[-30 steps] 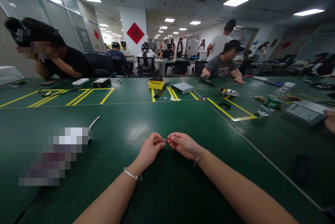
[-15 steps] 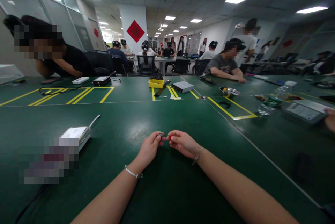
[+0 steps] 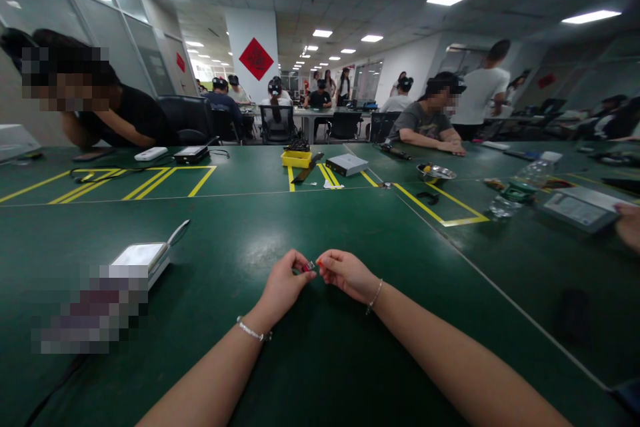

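Observation:
My left hand [image 3: 284, 283] and my right hand [image 3: 345, 274] meet just above the green table [image 3: 320, 354], both with fingers pinched. Between the fingertips sits a tiny part [image 3: 310, 266], red and metallic, too small to name. Each wrist wears a thin bracelet. Both forearms reach in from the bottom edge of the view.
A white box [image 3: 140, 258] with a cable lies to the left. Farther off stand a yellow tray [image 3: 296, 158], a grey box [image 3: 347, 164], a metal bowl [image 3: 436, 173] and a plastic bottle [image 3: 520, 186]. People sit around the table's far side; another person's hand [image 3: 629, 226] is at the right.
My hands have come closer together around the small part and dropped slightly in view. A standing person in white at the back has moved to the right.

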Demonstrator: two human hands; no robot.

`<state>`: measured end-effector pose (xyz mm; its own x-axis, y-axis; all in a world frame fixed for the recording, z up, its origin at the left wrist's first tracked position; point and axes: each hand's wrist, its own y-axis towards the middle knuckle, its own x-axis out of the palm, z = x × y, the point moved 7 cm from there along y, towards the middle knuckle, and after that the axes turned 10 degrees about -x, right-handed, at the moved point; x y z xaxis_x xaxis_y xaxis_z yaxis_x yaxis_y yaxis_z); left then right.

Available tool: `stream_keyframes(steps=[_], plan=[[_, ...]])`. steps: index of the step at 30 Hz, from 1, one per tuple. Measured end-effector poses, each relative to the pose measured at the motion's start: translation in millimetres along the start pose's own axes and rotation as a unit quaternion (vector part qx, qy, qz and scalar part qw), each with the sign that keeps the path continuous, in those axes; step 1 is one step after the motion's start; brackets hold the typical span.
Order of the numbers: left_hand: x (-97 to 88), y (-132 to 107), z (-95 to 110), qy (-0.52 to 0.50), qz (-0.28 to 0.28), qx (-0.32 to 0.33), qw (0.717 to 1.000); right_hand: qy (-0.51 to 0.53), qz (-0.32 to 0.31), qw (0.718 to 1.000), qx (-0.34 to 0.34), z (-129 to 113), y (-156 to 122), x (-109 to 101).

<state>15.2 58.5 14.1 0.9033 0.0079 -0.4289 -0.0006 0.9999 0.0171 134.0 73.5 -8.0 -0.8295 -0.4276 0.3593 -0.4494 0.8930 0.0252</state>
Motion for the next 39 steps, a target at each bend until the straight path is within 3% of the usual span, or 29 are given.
stream_keyframes(steps=[9, 19, 26, 32, 39], plan=[[11.7, -6.9, 7.0, 0.039, -0.062, 0.013, 0.997, 0.035, 0.029, 0.999, -0.008, 1.3, 0.3, -3.2], [11.4, -9.3, 12.4, 0.02, -0.098, 0.02, 0.995, 0.031, 0.013, 0.999, -0.014, 0.0, 0.7, -1.5], [1.3, -3.3, 9.7, -0.052, -0.048, -0.016, 0.997, 0.019, 0.002, 1.0, -0.015, 2.0, 0.9, -3.6], [-5.5, -1.1, 7.3, -0.042, 0.012, -0.022, 0.999, -0.004, -0.029, 1.0, 0.006, 0.3, -1.4, 4.0], [-0.8, 0.0, 1.0, 0.002, 0.005, -0.015, 1.0, 0.005, -0.033, 0.999, 0.002, 1.8, -0.6, 4.0]])
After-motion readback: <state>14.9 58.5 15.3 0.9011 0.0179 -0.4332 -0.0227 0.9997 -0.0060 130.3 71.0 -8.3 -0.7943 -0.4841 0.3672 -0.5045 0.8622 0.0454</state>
